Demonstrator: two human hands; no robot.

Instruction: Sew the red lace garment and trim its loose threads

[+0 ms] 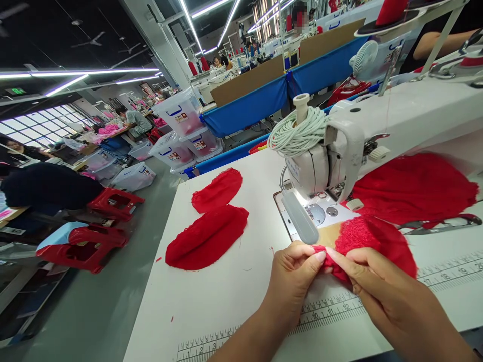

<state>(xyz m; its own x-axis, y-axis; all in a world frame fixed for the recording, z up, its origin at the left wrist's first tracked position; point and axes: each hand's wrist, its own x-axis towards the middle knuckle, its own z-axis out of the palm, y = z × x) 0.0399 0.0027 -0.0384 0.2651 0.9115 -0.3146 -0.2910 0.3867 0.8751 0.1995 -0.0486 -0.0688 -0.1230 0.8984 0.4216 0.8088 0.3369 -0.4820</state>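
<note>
- Far left, middle height: 2 red plastic stools (85,251) on a grey floor (94,306), the nearer with a pale blue cover on its seat.
- Left of centre, upper half: stacked clear storage bins (177,113) with blue handles.
- Bottom left to right edge: a white table (211,296) with a printed ruler strip (335,309) along its near side.
- Left of centre on the table: 2 flat red oval pieces (207,239), the smaller above the larger.
- Lower centre: the person's left hand (292,276), thumb and fingers closed together, pinching the left edge of a red lace-trimmed cloth (392,246).
- Right of centre: that cloth, lying just in front of a white sewing machine (407,105) topped by a coil of pale green cord (298,133).
- Lower right: the right hand (388,291), fingers extended and drawn close together, gripping the same cloth right beside the left fingertips.
- Right edge, middle height: more red fabric (418,186) spread under the machine's arm.
</note>
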